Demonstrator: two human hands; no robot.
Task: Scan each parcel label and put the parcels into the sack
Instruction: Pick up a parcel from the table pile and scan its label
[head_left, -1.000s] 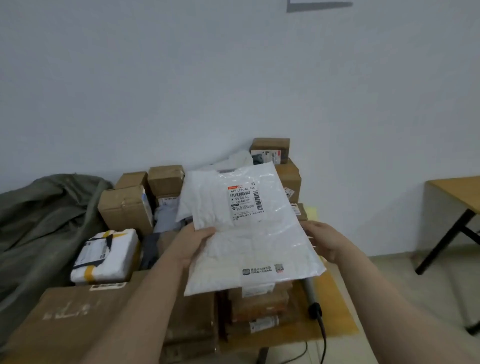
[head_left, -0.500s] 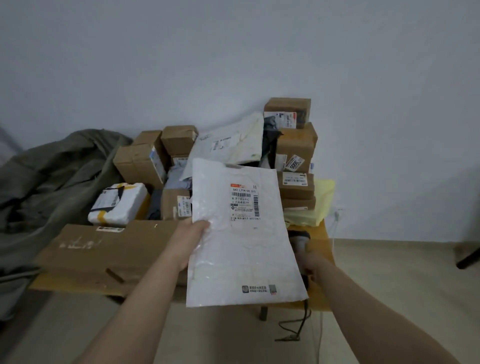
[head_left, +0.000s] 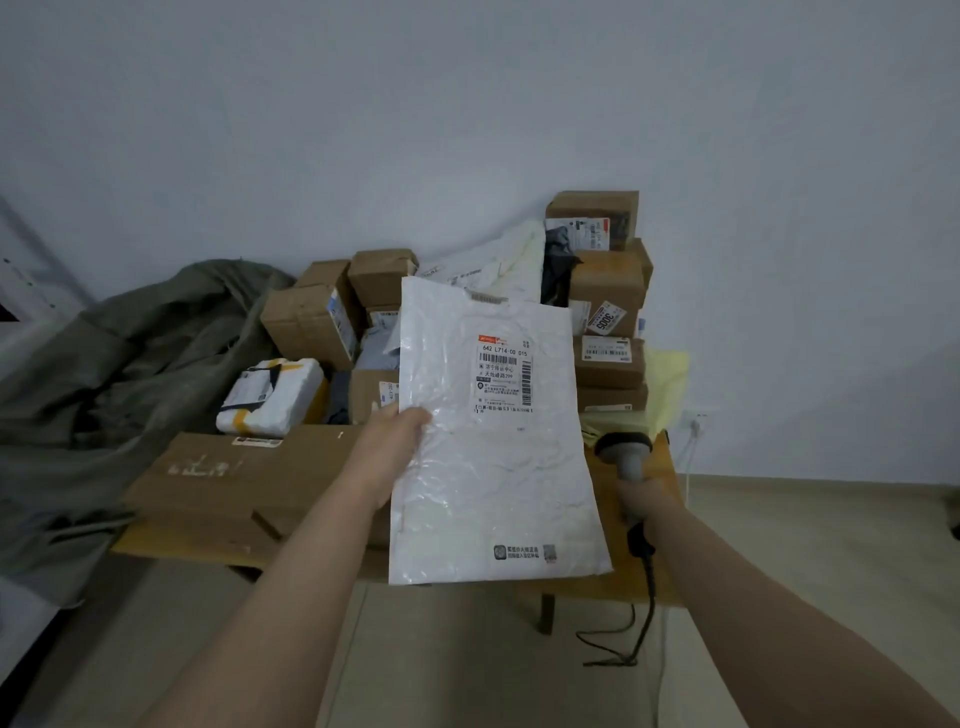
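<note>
A pale, bare wall (head_left: 467, 130) fills the upper half of the view, with a beige floor (head_left: 779, 545) below. Against the wall stands a wooden surface (head_left: 587, 590) heaped with parcels.

A large flat cardboard box (head_left: 249, 473) lies along its near left side. Behind it sits a white parcel with yellow and black tape (head_left: 272, 395). Brown cardboard boxes (head_left: 608, 291) are stacked at the far side, highest on the right, and a pale yellow bag (head_left: 665, 384) lies just beside that stack. An olive-green sack (head_left: 130, 364) slumps in loose folds to the left of the surface, against the wall.

The left hand (head_left: 389, 447) reaches forward and pinches the left edge of a white plastic mailer (head_left: 493, 457), thumb on the front. The mailer is held upright in the air above the near part of the surface, well apart from the sack. Its printed label (head_left: 504, 374), with barcodes, faces the viewer.

The right hand (head_left: 647, 501), just right of the mailer, has its fingers wrapped round the handle of a grey barcode scanner (head_left: 623, 449). The scanner's head stands above the hand, near the mailer's right edge. Its dark cable (head_left: 649, 597) hangs down to the floor.
</note>
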